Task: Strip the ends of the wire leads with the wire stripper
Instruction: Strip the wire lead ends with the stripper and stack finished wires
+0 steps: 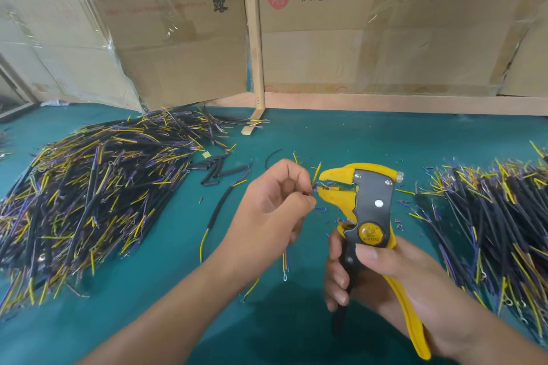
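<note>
Now our left hand (275, 201) pinches the thin, floppy lead (316, 172) close to its tip, feeding the stripper (367, 204) our right hand (385, 278) grips.

Green table mat (341, 139) across lower field. Taped cardboard boxes (385, 24) stacked from 10 to 2 o'clock (printed characters visible); wooden post (253, 38) upright at 12 o'clock.

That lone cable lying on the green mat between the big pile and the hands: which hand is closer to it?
Left. The left hand hovers just right of the lone cable, pinching wire ends at the tool's mouth. The right hand grips the wire stripper farther right.
</note>
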